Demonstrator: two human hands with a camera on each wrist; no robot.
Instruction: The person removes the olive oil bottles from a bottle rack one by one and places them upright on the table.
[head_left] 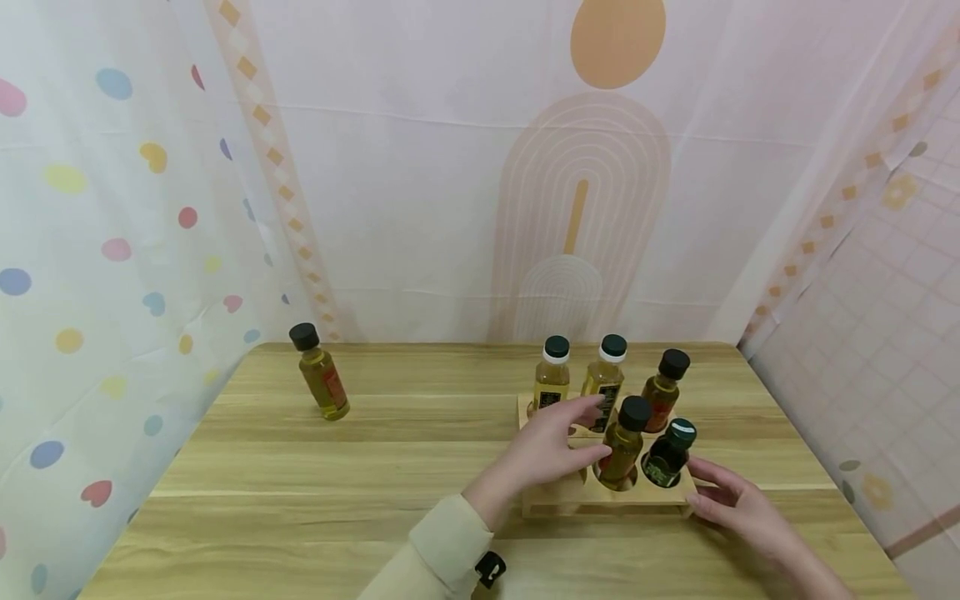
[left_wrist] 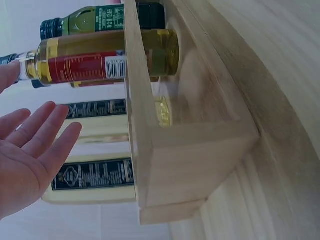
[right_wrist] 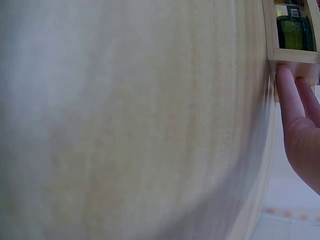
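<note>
Because the left hand [head_left: 551,446] hovers spread and slack just beside the black-capped amber bottle [head_left: 625,446], a careless brush could, I judge, tip that tall, narrow glass in its round hole. The bottle stands upright in the front row of the pale wooden rack [head_left: 558,498]. The right hand [head_left: 738,502], fingers straight, touches the rack's near corner on the smooth, wood-grained counter [head_left: 315,500].

Open tabletop [head_left: 450,433] from 7 to 10 o'clock of rack [head_left: 570,498]; lone bottle [head_left: 321,372] standing at 10; five racked bottles [head_left: 625,442] blocking overhead passage.
</note>
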